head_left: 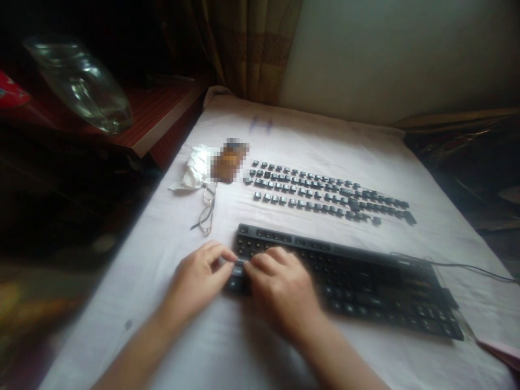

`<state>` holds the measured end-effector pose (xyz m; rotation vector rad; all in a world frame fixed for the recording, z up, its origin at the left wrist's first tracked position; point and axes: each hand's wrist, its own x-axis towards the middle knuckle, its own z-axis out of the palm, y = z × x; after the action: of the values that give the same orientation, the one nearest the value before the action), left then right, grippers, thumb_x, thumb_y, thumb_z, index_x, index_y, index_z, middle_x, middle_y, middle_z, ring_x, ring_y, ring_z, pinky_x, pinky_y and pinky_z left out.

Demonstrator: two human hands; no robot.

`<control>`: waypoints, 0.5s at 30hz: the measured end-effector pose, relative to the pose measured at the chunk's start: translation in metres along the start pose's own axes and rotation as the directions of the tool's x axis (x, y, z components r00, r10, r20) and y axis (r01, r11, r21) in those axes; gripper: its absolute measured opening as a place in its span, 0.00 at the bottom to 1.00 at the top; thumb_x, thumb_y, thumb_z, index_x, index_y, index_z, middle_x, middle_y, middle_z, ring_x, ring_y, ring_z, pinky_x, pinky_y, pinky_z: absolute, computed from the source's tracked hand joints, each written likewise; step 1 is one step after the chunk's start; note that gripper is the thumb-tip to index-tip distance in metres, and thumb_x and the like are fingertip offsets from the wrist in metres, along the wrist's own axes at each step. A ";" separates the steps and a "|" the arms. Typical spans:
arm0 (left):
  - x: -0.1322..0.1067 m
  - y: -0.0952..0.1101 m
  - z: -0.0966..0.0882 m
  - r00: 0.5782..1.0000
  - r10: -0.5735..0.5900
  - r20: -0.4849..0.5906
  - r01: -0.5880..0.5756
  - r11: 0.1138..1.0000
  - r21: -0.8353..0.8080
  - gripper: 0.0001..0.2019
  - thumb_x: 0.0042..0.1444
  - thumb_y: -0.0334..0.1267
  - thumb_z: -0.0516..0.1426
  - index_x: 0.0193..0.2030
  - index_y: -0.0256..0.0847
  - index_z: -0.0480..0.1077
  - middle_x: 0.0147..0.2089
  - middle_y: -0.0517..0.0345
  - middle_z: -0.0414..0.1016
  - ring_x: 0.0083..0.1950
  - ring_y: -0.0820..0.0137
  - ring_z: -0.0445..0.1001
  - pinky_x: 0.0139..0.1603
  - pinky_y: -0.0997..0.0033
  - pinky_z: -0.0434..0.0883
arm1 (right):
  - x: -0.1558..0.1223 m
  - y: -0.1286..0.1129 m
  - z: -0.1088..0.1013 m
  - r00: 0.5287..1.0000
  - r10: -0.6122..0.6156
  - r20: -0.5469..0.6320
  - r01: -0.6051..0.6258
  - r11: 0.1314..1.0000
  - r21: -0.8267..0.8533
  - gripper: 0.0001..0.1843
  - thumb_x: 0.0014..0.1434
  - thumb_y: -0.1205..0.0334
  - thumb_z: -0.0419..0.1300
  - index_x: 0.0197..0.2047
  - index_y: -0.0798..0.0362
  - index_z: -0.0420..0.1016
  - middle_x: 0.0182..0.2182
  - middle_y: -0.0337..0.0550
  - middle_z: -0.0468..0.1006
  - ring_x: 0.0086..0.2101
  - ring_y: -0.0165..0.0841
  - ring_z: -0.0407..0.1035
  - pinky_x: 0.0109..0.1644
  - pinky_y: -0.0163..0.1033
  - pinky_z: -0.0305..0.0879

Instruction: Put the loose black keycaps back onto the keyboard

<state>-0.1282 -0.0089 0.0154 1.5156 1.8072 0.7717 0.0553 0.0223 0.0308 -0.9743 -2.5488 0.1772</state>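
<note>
A black keyboard (pixel 365 281) lies slanted on the white cloth, with most of its middle showing dark key positions. My left hand (pixel 203 276) is at its left end, thumb and fingertips drawn together against the edge keys. Beside it my right hand (pixel 282 287) rests over the keyboard's left part, fingers curled down and pressed together. What its fingertips grip, if anything, is hidden. A few wide keys (pixel 236 271) show between the two hands. Behind the keyboard, loose black keycaps (pixel 304 189) are laid out in several rows.
Eyeglasses (pixel 207 211), a crumpled white tissue (pixel 195 168) and a blurred-out brownish item (pixel 229 161) lie left of the keycaps. A cable (pixel 467 266) runs off right. At the left, a glass jar (pixel 83 86) stands on a reddish wooden table (pixel 162 114). A curtain (pixel 255 49) hangs behind.
</note>
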 end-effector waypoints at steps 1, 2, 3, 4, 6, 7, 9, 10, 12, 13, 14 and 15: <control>0.000 0.000 0.000 1.000 -0.011 0.004 0.011 1.000 0.000 0.06 0.52 0.39 0.56 0.31 0.46 0.75 0.33 0.62 0.75 0.32 0.70 0.72 0.34 0.70 0.69 | 0.000 0.000 0.000 1.000 0.002 -0.003 -0.002 1.000 0.005 0.07 0.60 0.72 0.59 0.36 0.52 0.77 0.31 0.40 0.78 0.34 0.37 0.64 0.35 0.43 0.55; 0.000 0.001 0.000 1.000 -0.019 0.009 0.019 1.000 0.000 0.06 0.52 0.39 0.56 0.31 0.46 0.75 0.34 0.62 0.75 0.32 0.70 0.73 0.35 0.70 0.69 | 0.000 0.001 0.001 1.000 0.004 -0.006 -0.003 1.000 0.007 0.07 0.60 0.72 0.60 0.36 0.52 0.77 0.31 0.40 0.78 0.34 0.37 0.64 0.35 0.43 0.55; 0.000 0.001 -0.001 1.000 -0.026 0.014 0.026 1.000 -0.002 0.06 0.52 0.39 0.56 0.31 0.46 0.75 0.34 0.62 0.75 0.33 0.69 0.73 0.35 0.70 0.69 | 0.000 0.001 0.001 1.000 0.006 -0.008 -0.006 1.000 0.008 0.07 0.59 0.72 0.60 0.36 0.52 0.77 0.31 0.40 0.78 0.34 0.37 0.64 0.35 0.43 0.55; 0.001 0.001 -0.001 0.999 -0.031 0.018 0.031 1.000 -0.004 0.07 0.52 0.40 0.56 0.31 0.46 0.75 0.34 0.62 0.75 0.33 0.69 0.73 0.36 0.70 0.69 | 0.000 0.001 0.001 1.000 0.008 -0.013 -0.008 1.000 0.012 0.07 0.59 0.72 0.60 0.35 0.52 0.78 0.30 0.40 0.78 0.34 0.37 0.64 0.35 0.42 0.55; 0.001 0.001 -0.002 0.999 -0.038 0.019 0.038 0.999 -0.013 0.07 0.51 0.41 0.56 0.31 0.46 0.75 0.34 0.61 0.75 0.33 0.69 0.73 0.36 0.70 0.69 | -0.001 0.002 0.002 0.999 0.015 -0.028 -0.014 0.999 0.034 0.08 0.58 0.72 0.59 0.35 0.51 0.78 0.30 0.40 0.78 0.33 0.37 0.64 0.35 0.42 0.56; 0.002 0.000 -0.002 0.999 -0.042 0.014 0.042 0.999 -0.018 0.08 0.51 0.41 0.55 0.31 0.46 0.75 0.34 0.61 0.76 0.33 0.69 0.73 0.36 0.70 0.69 | -0.001 0.002 0.002 0.999 0.020 -0.039 -0.018 0.998 0.055 0.09 0.59 0.73 0.58 0.35 0.51 0.78 0.30 0.40 0.78 0.33 0.36 0.64 0.35 0.41 0.57; 0.003 -0.001 -0.003 0.999 -0.054 -0.001 0.054 0.998 -0.030 0.09 0.51 0.43 0.55 0.31 0.46 0.76 0.34 0.61 0.76 0.33 0.69 0.73 0.37 0.69 0.70 | -0.004 0.003 0.002 0.997 0.028 -0.068 -0.021 0.994 0.109 0.11 0.59 0.73 0.56 0.38 0.52 0.79 0.31 0.41 0.79 0.33 0.36 0.64 0.35 0.40 0.59; 0.004 -0.001 -0.003 0.998 -0.059 -0.007 0.059 0.998 -0.036 0.09 0.52 0.43 0.55 0.32 0.46 0.76 0.35 0.61 0.76 0.33 0.69 0.73 0.37 0.69 0.70 | -0.005 0.004 0.002 0.996 0.034 -0.088 -0.022 0.991 0.133 0.12 0.60 0.73 0.56 0.40 0.52 0.79 0.32 0.42 0.80 0.33 0.36 0.65 0.35 0.40 0.61; 0.004 -0.002 -0.004 0.998 -0.068 -0.009 0.068 0.997 -0.045 0.10 0.52 0.44 0.55 0.32 0.46 0.76 0.35 0.61 0.76 0.33 0.68 0.73 0.37 0.69 0.70 | -0.009 0.007 0.001 0.990 0.045 -0.134 -0.023 0.987 0.161 0.12 0.61 0.72 0.55 0.42 0.53 0.79 0.34 0.44 0.80 0.33 0.36 0.66 0.36 0.39 0.63; 0.004 -0.002 -0.004 0.997 -0.072 -0.009 0.072 0.996 -0.046 0.10 0.52 0.44 0.55 0.33 0.46 0.76 0.35 0.61 0.77 0.33 0.68 0.73 0.37 0.69 0.70 | -0.011 0.010 0.000 0.986 0.053 -0.156 -0.027 0.986 0.164 0.12 0.61 0.72 0.55 0.42 0.54 0.79 0.35 0.44 0.80 0.34 0.36 0.67 0.37 0.39 0.64; 0.004 -0.002 -0.004 0.997 -0.076 -0.010 0.076 0.996 -0.045 0.10 0.52 0.45 0.55 0.33 0.46 0.76 0.35 0.61 0.77 0.33 0.68 0.73 0.37 0.69 0.70 | -0.013 0.012 -0.001 0.983 0.062 -0.174 -0.034 0.987 0.159 0.12 0.61 0.72 0.56 0.42 0.54 0.80 0.35 0.45 0.81 0.34 0.36 0.68 0.37 0.39 0.65; 0.004 -0.002 -0.004 0.997 -0.078 -0.011 0.077 0.996 -0.041 0.11 0.52 0.45 0.55 0.34 0.46 0.76 0.35 0.61 0.77 0.32 0.69 0.73 0.36 0.69 0.70 | -0.014 0.015 -0.002 0.980 0.073 -0.185 -0.045 0.988 0.148 0.12 0.61 0.71 0.56 0.42 0.55 0.80 0.35 0.45 0.81 0.34 0.36 0.68 0.37 0.39 0.66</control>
<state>-0.1332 -0.0054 0.0161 1.4091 1.8371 0.7776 0.0750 0.0246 0.0246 -0.9631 -2.3012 0.2675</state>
